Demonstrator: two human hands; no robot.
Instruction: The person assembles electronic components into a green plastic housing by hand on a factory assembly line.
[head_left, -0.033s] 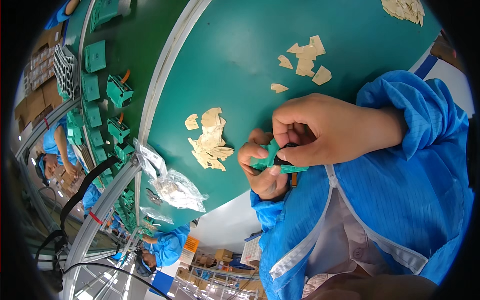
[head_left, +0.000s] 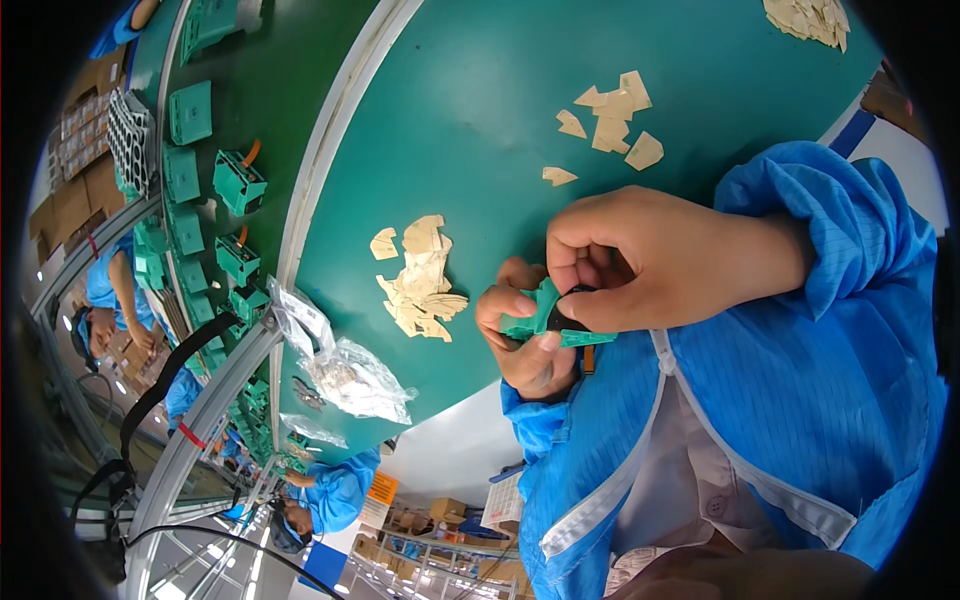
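Bright light glints off the plastic bag; edges bend toward black corners.

Rocking a bright blue cloth jacket with thin dark pinstripes, its crinkly blue right sleeve bunched in fat folds behind my bare right hand. Matching blue left cuff is just below my left hand. Beneath both, white zipper tape edges a pale pinkish-grey shirt with a round button.
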